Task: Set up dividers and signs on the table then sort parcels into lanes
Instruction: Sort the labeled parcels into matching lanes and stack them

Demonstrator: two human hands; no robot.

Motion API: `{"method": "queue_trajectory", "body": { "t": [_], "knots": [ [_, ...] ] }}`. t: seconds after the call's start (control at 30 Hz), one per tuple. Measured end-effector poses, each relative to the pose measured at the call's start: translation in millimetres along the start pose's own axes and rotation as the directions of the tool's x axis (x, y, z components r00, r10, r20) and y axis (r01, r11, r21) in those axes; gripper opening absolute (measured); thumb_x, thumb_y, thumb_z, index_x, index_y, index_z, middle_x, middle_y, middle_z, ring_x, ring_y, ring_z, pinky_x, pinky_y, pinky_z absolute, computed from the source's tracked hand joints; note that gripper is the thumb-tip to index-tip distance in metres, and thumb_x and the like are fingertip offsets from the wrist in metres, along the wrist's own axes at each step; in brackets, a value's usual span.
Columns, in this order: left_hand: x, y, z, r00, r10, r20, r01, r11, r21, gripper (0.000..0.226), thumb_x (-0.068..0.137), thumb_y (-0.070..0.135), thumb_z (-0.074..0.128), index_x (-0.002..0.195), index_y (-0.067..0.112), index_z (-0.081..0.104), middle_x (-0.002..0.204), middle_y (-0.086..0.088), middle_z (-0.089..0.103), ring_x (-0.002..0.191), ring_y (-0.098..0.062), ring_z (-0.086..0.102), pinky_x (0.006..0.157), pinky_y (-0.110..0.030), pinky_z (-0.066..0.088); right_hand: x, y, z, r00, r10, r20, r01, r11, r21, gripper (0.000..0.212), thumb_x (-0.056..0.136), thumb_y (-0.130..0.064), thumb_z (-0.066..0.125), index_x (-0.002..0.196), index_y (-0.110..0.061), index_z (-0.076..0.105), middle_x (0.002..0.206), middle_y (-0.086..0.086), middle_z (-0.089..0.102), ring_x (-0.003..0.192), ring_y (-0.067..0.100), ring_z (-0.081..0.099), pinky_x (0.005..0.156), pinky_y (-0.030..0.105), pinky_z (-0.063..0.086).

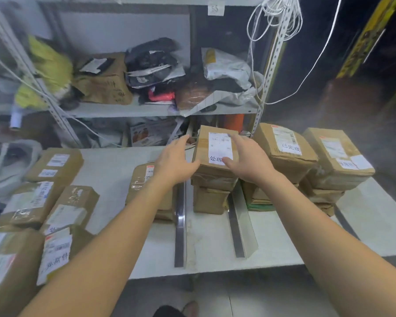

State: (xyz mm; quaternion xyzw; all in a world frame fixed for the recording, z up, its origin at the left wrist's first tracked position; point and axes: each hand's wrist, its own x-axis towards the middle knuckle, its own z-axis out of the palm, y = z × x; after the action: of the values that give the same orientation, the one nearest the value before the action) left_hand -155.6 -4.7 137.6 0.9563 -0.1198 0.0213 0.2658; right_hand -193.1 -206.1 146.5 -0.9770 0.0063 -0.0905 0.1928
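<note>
The top parcel (204, 154) sits on the middle stack (209, 199), toward the far edge of the table (215, 252), in the lane between the left divider (180, 225) and the right divider (240, 225). The left hand (176, 161) is just beside its left edge, fingers (181, 140) straight and close together, reaching toward the far left corner, with the thumb at the near left corner; whether the palm touches the side cannot be told. The right hand (249, 161) lies flat over the parcel's right edge, fingers loosely spread, and its thumb (226, 161) rests on the white label (220, 145). Neither hand curls round the parcel.

The parcel's long axis runs from the near edge toward the far edge, leaning slightly left at the far end. The label faces up, its large characters at the near end.

Both dividers are metal angle strips running from beside the stacks almost to the near edge; white table surface shows between them in front of the stack. The left stack (146, 191) is just beyond the left divider, partly hidden by the left forearm. To the right stand two more stacks (281, 156) (336, 156), with a third divider (345, 225) near the right edge. Loose parcels (55, 165) crowd the left end. A cluttered shelf (124, 108) stands behind the far edge.
</note>
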Motion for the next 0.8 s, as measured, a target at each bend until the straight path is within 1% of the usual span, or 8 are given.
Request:
{"method": "queue_trajectory", "body": {
  "t": [0.07, 0.17, 0.27, 0.43, 0.53, 0.67, 0.8],
  "knots": [
    [-11, -4, -15, 1.000, 0.018, 0.009, -0.019, 0.997, 0.072, 0.082, 0.084, 0.051, 0.065, 0.153, 0.029, 0.026, 0.154, 0.002, 0.039, 0.137, -0.024, 0.040, 0.099, -0.042, 0.044, 3, -17, -1, 0.996, -0.085, 0.032, 0.086, 0.996, -0.034, 0.075, 0.089, -0.039, 0.066, 0.152, -0.023, 0.030, 0.151, 0.003, 0.045, 0.137, 0.026, 0.041, 0.102, 0.043, 0.044],
    [-24, -17, -40, 0.999, 0.015, -0.034, -0.008, 0.981, 0.192, 0.081, 0.085, 0.048, 0.064, 0.153, 0.027, 0.026, 0.153, 0.000, 0.038, 0.139, -0.024, 0.037, 0.103, -0.044, 0.042, 7, -49, 5, 0.983, -0.159, 0.089, 0.159, 0.987, 0.008, 0.076, 0.090, -0.036, 0.064, 0.155, -0.022, 0.027, 0.153, 0.004, 0.042, 0.140, 0.027, 0.038, 0.106, 0.044, 0.043],
    [-39, -43, -68, 0.997, -0.040, -0.062, 0.056, 0.955, 0.292, 0.082, 0.086, 0.046, 0.064, 0.155, 0.025, 0.024, 0.153, -0.001, 0.038, 0.139, -0.025, 0.036, 0.107, -0.046, 0.041, 9, -79, 16, 0.970, -0.212, 0.122, 0.209, 0.977, 0.032, 0.074, 0.091, -0.036, 0.062, 0.154, -0.021, 0.028, 0.153, 0.005, 0.042, 0.138, 0.027, 0.040, 0.105, 0.043, 0.043],
    [-72, -107, -117, 0.985, -0.111, -0.130, 0.158, 0.882, 0.444, 0.080, 0.087, 0.046, 0.063, 0.154, 0.021, 0.026, 0.151, -0.005, 0.041, 0.137, -0.027, 0.039, 0.108, -0.043, 0.038, 11, -143, 43, 0.945, -0.270, 0.183, 0.265, 0.963, 0.051, 0.074, 0.090, -0.036, 0.063, 0.154, -0.022, 0.029, 0.153, 0.004, 0.042, 0.138, 0.026, 0.040, 0.106, 0.042, 0.041],
    [-92, -154, -148, 0.975, -0.162, -0.151, 0.215, 0.859, 0.465, 0.077, 0.087, 0.043, 0.064, 0.152, 0.020, 0.028, 0.146, -0.006, 0.045, 0.135, -0.026, 0.041, 0.108, -0.042, 0.039, 13, -189, 64, 0.929, -0.307, 0.206, 0.305, 0.951, 0.042, 0.074, 0.089, -0.036, 0.064, 0.153, -0.023, 0.030, 0.152, 0.005, 0.044, 0.137, 0.027, 0.042, 0.106, 0.044, 0.043],
    [-115, -227, -187, 0.966, -0.200, -0.165, 0.256, 0.839, 0.480, 0.074, 0.090, 0.037, 0.061, 0.153, 0.022, 0.027, 0.151, -0.005, 0.042, 0.137, -0.026, 0.040, 0.107, -0.043, 0.039, 15, -257, 96, 0.915, -0.340, 0.218, 0.341, 0.939, 0.035, 0.072, 0.090, -0.036, 0.063, 0.153, -0.021, 0.031, 0.151, 0.005, 0.045, 0.138, 0.027, 0.041, 0.104, 0.043, 0.042],
    [-134, -311, -221, 0.947, -0.268, -0.179, 0.318, 0.867, 0.385, 0.073, 0.092, 0.034, 0.061, 0.154, 0.026, 0.024, 0.148, -0.004, 0.044, 0.131, -0.028, 0.045, 0.094, -0.043, 0.047, 17, -327, 134, 0.911, -0.322, 0.257, 0.322, 0.946, 0.045, 0.072, 0.091, -0.037, 0.062, 0.154, -0.020, 0.030, 0.154, 0.004, 0.041, 0.140, 0.027, 0.038, 0.108, 0.041, 0.037]
  ]
}}
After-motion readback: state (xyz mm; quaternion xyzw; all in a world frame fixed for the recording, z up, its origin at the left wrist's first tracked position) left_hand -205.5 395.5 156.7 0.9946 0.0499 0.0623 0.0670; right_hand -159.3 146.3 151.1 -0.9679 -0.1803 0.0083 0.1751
